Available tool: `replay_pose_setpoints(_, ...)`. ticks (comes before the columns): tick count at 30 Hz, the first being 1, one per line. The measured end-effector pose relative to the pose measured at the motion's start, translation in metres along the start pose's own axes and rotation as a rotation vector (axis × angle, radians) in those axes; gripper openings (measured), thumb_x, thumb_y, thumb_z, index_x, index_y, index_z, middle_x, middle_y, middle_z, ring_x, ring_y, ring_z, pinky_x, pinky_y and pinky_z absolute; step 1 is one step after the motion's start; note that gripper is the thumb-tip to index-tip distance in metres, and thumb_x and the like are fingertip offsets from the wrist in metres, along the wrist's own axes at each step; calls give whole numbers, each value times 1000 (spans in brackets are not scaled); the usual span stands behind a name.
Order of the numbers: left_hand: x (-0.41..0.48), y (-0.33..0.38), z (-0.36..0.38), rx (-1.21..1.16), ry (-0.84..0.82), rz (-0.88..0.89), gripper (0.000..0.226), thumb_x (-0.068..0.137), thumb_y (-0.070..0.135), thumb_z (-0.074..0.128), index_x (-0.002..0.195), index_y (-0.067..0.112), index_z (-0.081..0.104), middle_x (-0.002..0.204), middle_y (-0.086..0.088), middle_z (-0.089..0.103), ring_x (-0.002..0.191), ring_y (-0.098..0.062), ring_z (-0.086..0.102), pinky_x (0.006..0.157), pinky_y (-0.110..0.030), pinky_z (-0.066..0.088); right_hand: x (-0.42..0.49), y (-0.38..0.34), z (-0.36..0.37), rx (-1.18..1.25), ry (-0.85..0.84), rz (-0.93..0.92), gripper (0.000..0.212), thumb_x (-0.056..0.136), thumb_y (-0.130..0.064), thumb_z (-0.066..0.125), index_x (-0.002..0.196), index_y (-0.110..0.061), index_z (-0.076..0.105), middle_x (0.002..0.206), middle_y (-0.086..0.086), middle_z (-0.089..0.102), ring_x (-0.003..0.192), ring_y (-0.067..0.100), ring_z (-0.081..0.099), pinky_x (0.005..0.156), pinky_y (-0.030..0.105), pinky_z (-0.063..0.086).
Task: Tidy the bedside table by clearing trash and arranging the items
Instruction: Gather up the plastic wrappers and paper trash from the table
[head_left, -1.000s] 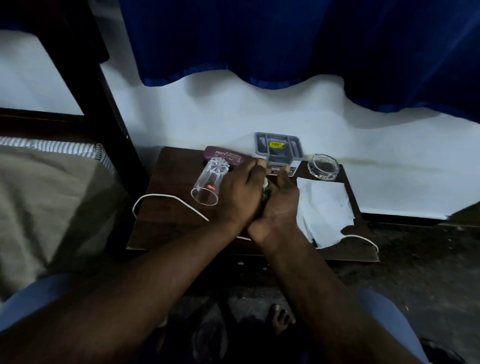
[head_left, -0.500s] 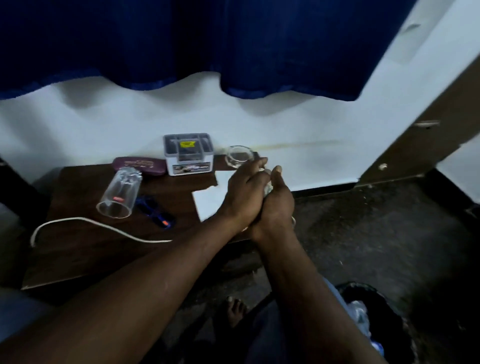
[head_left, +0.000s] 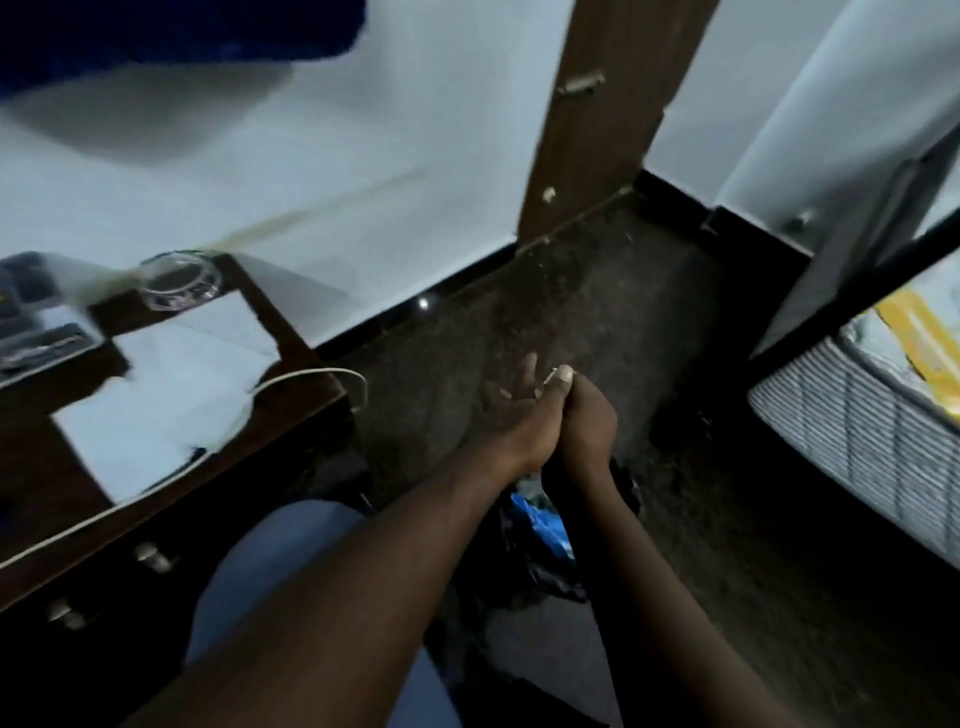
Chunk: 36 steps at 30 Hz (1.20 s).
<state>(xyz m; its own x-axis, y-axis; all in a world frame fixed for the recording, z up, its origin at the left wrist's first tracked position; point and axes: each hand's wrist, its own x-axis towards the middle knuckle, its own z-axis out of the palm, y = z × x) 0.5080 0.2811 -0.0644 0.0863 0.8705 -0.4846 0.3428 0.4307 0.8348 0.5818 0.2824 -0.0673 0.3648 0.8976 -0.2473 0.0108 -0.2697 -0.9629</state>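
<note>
My left hand (head_left: 511, 415) and my right hand (head_left: 587, 421) are pressed together over the floor, right of the bedside table (head_left: 306, 364). Crumpled trash (head_left: 551, 375) is clamped between them; only a small pale bit shows by my right thumb. Directly under my wrists stands a dark trash bin (head_left: 550, 566) with blue wrapping inside. On the table lie a white paper sheet (head_left: 171, 384), a glass bowl (head_left: 179, 283), a white cable (head_left: 311, 375) and a blurred grey organizer box (head_left: 31, 322).
The table has drawers with metal knobs (head_left: 150, 556) on its front. A striped mattress (head_left: 857, 431) on a dark frame stands at the right. A brown door frame (head_left: 597, 130) and white wall lie ahead, with dark floor between them. My knee (head_left: 270, 561) is beside the table.
Both hands, still clasped on the trash, have swung right off the table to above the bin. The view has turned right too, so the tumbler and case are out of sight.
</note>
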Motion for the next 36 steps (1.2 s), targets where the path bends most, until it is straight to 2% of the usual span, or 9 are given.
replay_pose_setpoints(4,20,-27,51,82,93,-100,68,92,73,41,128,15,46,130,-17,65,117,-35,64,102,-50,50,16,60,-38,-85,164,97,32,102,-17,52,73,-6,61,70,1,61,67,7,54,66,27,43)
replay_pose_setpoints(10,57,-59,81,142,68,-126,30,97,34,62,115,9,61,117,-16,72,110,-32,68,97,-46,55,34,127,-57,-139,289,133,38,97,-34,55,63,-19,49,58,-10,54,52,0,44,55,29,38)
replay_pose_setpoints(14,73,-71,84,204,46,-60,18,96,26,64,79,20,62,98,-9,75,95,-29,70,86,-43,58,52,144,-56,-275,290,60,29,95,-42,55,74,-23,59,91,6,65,83,19,60,75,39,47)
replay_pose_setpoints(18,89,-77,83,259,20,-9,4,96,23,59,95,26,61,107,-7,72,96,-26,66,81,-37,54,68,152,-52,-429,281,-20,33,102,-44,52,95,-15,67,111,5,61,102,23,60,88,40,48)
replay_pose_setpoints(21,99,-83,85,426,-99,23,28,98,29,52,123,23,63,120,-7,69,99,-25,63,81,-33,48,73,162,-55,-566,217,-61,35,104,-46,47,110,-18,67,124,8,58,112,28,57,92,41,47)
replay_pose_setpoints(24,104,-93,87,734,-232,61,40,99,33,53,136,20,58,133,-10,65,117,-30,63,97,-39,51,76,172,-64,-797,66,-6,42,105,-52,37,130,-26,59,141,5,53,125,33,53,101,49,45)
replay_pose_setpoints(29,104,-99,77,927,-189,67,47,99,24,55,145,13,52,139,-18,61,125,-37,59,105,-44,50,78,182,-72,-864,1,65,46,108,-42,38,144,-17,49,148,13,48,127,37,53,100,47,47)
replay_pose_setpoints(32,101,-99,76,921,-178,90,40,99,26,57,137,14,61,133,-16,65,120,-35,63,103,-43,52,69,187,-67,-983,-36,-3,44,100,-25,52,142,-12,48,145,15,46,122,37,52,95,46,49)
replay_pose_setpoints(36,98,-101,77,919,-125,75,33,94,21,63,125,14,71,125,-16,70,114,-34,67,99,-43,56,50,203,-60,-1279,-84,-22,43,96,-28,60,136,-18,49,136,14,44,120,37,45,87,47,50)
